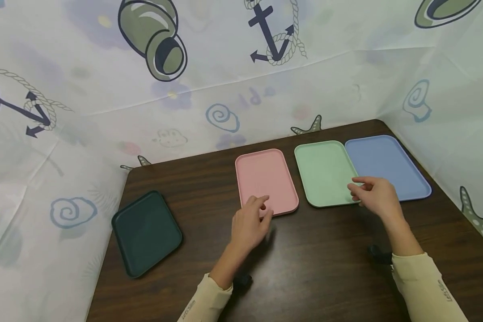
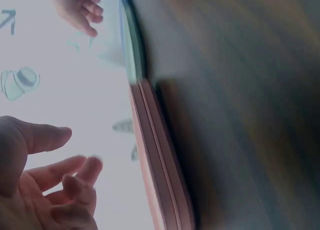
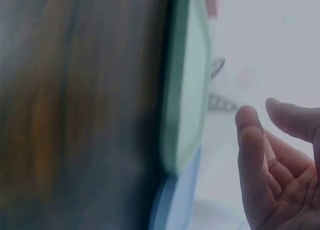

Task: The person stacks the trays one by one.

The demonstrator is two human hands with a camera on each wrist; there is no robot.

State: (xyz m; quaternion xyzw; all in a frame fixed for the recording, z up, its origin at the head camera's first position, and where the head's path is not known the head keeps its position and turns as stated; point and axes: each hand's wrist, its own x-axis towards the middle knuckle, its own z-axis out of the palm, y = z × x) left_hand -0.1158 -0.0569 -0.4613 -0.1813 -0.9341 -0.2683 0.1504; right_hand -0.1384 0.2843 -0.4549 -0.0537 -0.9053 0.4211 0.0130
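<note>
My left hand point(image 1: 248, 225) hovers over the near edge of a pink tray point(image 1: 263, 174), fingers loosely bent and holding nothing. In the left wrist view, a gap separates this hand from the pink tray's side, along which a line runs. Above the place where a light green tray point(image 1: 324, 172) meets a blue tray point(image 1: 386, 161) is my right hand point(image 1: 375, 197). Its thumb and fingers are apart with nothing between them, as the right wrist view shows. Part of the blue tray is hidden behind the right hand.
A dark green tray point(image 1: 146, 235) lies askew by the left edge of the brown wooden table point(image 1: 306, 268). A narrow strip of wood separates the pink and light green trays. Printed cloth point(image 1: 233, 80) hangs behind the table and along both sides.
</note>
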